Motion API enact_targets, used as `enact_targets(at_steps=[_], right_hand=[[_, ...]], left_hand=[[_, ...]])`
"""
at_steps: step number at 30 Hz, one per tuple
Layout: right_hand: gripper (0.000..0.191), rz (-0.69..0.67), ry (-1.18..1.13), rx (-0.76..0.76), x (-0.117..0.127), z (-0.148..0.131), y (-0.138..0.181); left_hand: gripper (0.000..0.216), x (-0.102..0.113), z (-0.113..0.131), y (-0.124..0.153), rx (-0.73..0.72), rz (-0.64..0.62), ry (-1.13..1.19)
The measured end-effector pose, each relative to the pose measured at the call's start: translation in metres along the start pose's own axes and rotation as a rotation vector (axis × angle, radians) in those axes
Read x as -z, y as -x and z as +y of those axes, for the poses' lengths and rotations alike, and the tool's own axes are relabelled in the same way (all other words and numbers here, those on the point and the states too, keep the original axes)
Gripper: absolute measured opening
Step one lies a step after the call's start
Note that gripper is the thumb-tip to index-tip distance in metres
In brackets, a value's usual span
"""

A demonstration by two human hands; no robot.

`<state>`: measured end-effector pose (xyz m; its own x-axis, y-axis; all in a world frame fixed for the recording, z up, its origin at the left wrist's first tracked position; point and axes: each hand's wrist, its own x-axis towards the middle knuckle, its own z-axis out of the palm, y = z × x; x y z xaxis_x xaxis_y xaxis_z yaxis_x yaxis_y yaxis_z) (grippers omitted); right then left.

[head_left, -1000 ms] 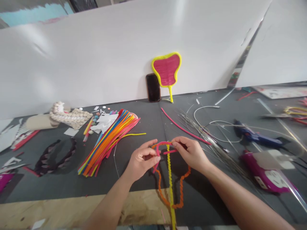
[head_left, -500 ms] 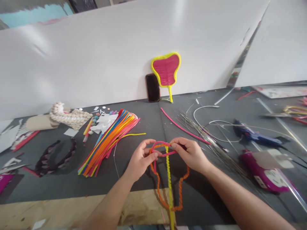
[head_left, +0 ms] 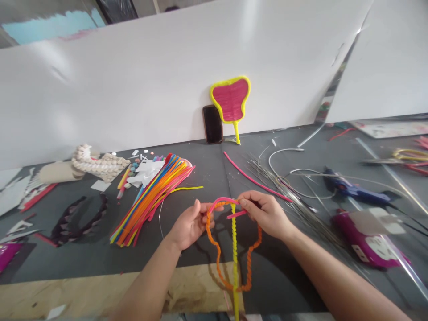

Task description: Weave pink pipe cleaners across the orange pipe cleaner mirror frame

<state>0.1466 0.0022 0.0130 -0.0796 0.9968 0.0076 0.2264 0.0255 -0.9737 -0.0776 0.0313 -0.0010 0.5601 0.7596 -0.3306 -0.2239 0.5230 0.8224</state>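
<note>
An orange twisted pipe-cleaner loop (head_left: 218, 261) hangs in front of me, with a twisted yellow pipe-cleaner stem (head_left: 235, 245) running down its middle. Along the loop's top lies a pink pipe cleaner (head_left: 221, 200), whose free end sticks out below the pinch. My right hand (head_left: 264, 213) pinches the pink strand and the loop near the top of the stem. At the upper left, my left hand (head_left: 192, 225) has its thumb raised away from the fingers. Its index finger reaches behind the loop's edge, and the other fingertips are partly hidden.
A bundle of coloured pipe cleaners (head_left: 154, 200) lies to the left, near a dark braided headband (head_left: 78, 223). Thin wires (head_left: 290, 191), a blue glue gun (head_left: 357, 189) and a purple power strip (head_left: 371, 240) lie right. A yellow-and-pink fan (head_left: 230, 100) leans behind, beside a phone (head_left: 212, 125).
My left thumb has lifted off the pink pipe cleaner, and that hand has shifted slightly left. The pink strand now lies along the loop's top instead of curling down on the left.
</note>
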Motion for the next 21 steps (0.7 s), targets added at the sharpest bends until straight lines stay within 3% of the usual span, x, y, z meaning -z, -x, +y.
enact_targets(at_steps=[4,10,15,21], right_hand=[[0.029,0.013,-0.015,0.003,0.0,0.0,0.0],[0.029,0.013,-0.013,0.02,0.001,0.001,0.0],[0.028,0.032,0.07,0.014,0.001,0.001,0.0],[0.026,0.063,0.232,0.05,-0.001,-0.003,0.0]], left_hand=[[0.029,-0.002,0.003,-0.001,0.01,0.074,-0.125],[0.026,-0.006,0.011,-0.001,-0.079,0.092,-0.653],[0.021,0.004,0.025,0.005,-0.206,0.205,-0.793],[0.02,0.005,0.039,0.011,-0.246,0.083,-0.958]])
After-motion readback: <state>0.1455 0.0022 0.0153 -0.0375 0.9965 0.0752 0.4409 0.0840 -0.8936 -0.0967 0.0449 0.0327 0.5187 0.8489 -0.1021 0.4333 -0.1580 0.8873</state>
